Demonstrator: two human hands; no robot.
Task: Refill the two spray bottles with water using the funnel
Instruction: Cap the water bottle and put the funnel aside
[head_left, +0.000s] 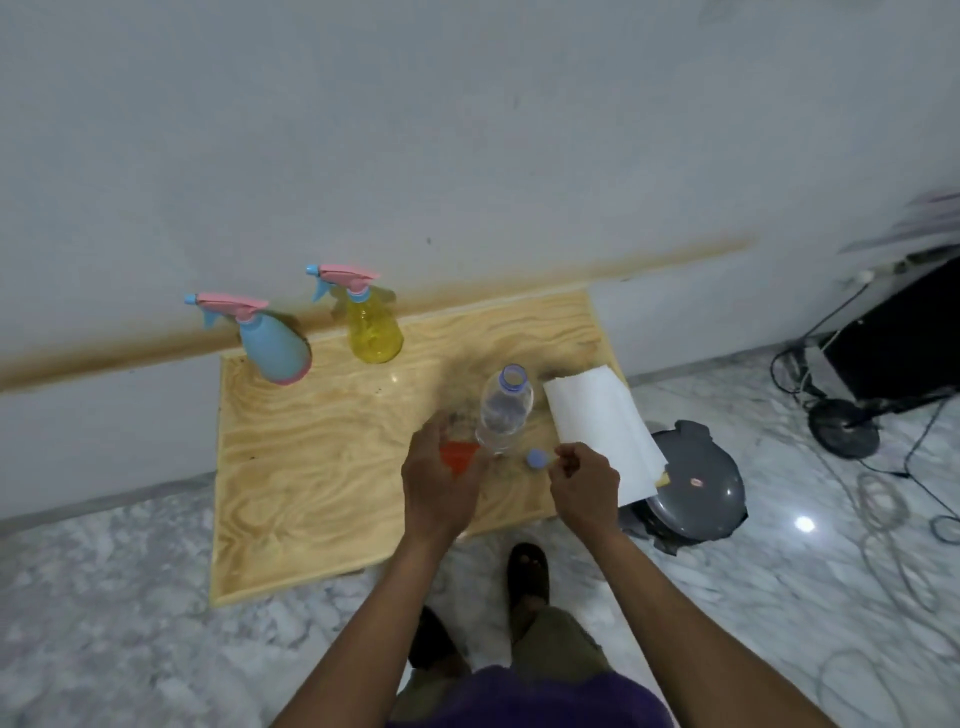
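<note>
A blue spray bottle (278, 348) and a yellow spray bottle (374, 327), both with pink trigger heads, stand at the back of the wooden table (311, 467). A clear water bottle (505, 410) stands uncapped near the table's front right. My left hand (441, 478) reaches over the orange funnel (457, 454), which lies just left of the water bottle; its fingers partly hide it. My right hand (584, 486) hovers with curled fingers next to the blue bottle cap (536, 459), which lies on the table.
A white paper towel (602, 421) lies on the table's right edge. A grey round bin (696, 483) stands on the marble floor beside the table. Cables and a black stand lie further right. A wall runs close behind the table.
</note>
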